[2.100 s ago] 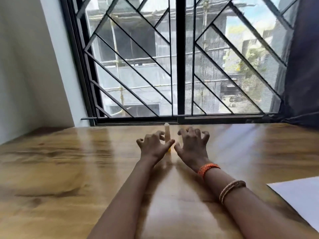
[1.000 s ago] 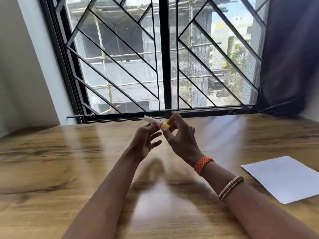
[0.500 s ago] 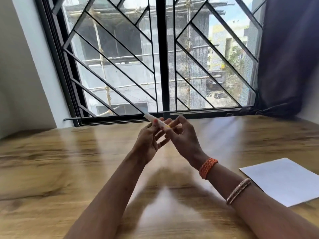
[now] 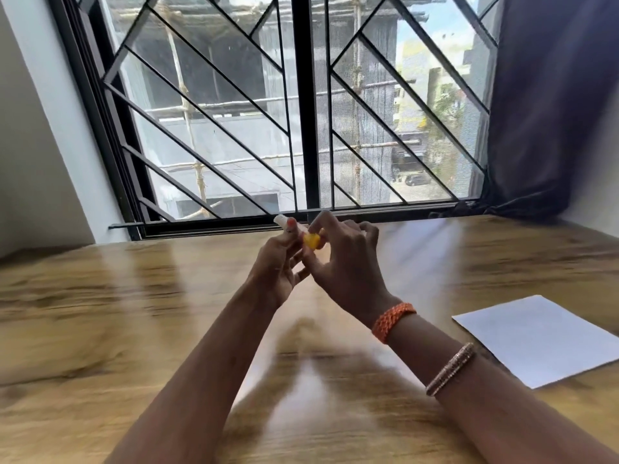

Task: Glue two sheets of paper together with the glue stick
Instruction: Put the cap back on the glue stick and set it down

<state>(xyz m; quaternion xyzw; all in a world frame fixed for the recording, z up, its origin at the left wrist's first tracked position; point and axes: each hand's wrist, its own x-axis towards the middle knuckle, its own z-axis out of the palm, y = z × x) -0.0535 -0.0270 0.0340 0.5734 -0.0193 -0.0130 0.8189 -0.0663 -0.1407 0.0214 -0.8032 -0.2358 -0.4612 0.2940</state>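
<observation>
A small white glue stick [image 4: 280,220] with a yellow end [image 4: 311,241] is held above the wooden table [image 4: 100,313], lying tilted between both hands. My left hand [image 4: 279,266] grips its white body with the fingertips. My right hand [image 4: 345,259] pinches the yellow end between thumb and forefinger. Most of the stick is hidden by fingers. A white sheet of paper [image 4: 539,339] lies flat on the table to the right of my right forearm; I cannot tell if it is one sheet or two stacked.
A barred window [image 4: 301,112] runs along the table's far edge. A dark curtain [image 4: 552,95] hangs at the right, touching the table's back corner. A white wall [image 4: 30,145] stands at the left.
The glue stick stood on the table between both hands; both hands lifted it and turned it sideways. My right fingers have shifted on the yellow end.
</observation>
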